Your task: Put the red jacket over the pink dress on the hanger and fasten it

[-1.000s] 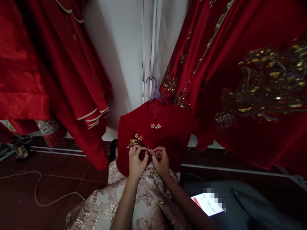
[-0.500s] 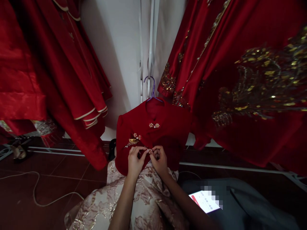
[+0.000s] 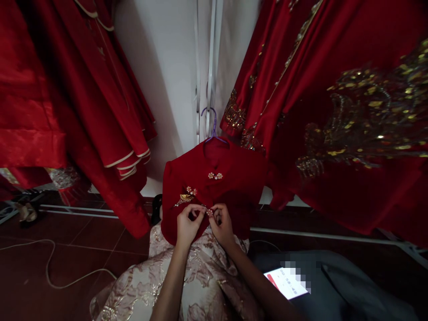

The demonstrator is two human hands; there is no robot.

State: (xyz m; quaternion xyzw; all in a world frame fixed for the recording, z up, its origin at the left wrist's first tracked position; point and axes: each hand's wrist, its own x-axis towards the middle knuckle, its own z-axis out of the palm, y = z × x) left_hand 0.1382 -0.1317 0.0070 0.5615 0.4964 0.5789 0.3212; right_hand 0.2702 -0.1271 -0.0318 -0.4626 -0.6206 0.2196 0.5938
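A red jacket (image 3: 230, 189) hangs on a purple hanger (image 3: 214, 127) in front of me. Low on its front, both hands meet at a beaded frog button (image 3: 208, 211). Thumb and forefinger of my left hand (image 3: 189, 223) pinch its left end. My right hand (image 3: 221, 225) grips the right end, its other fingers curled in. Higher up sits a pearl flower fastener (image 3: 215, 176). To the left are another flower fastener (image 3: 191, 191) and a gold fan-shaped ornament (image 3: 184, 198). The fingers partly hide the lower button.
Red garments (image 3: 117, 111) hang at the left, and a sequinned red gown (image 3: 317, 187) at the right. Patterned brocade fabric (image 3: 140, 285) spreads under my arms. A lit phone (image 3: 286, 283) lies on dark cloth at the right. A pale cable (image 3: 53, 267) curves over the tiled floor.
My left hand has shifted slightly left and down, its fingertips a little farther from the right hand. More of the beaded frog button shows between them.
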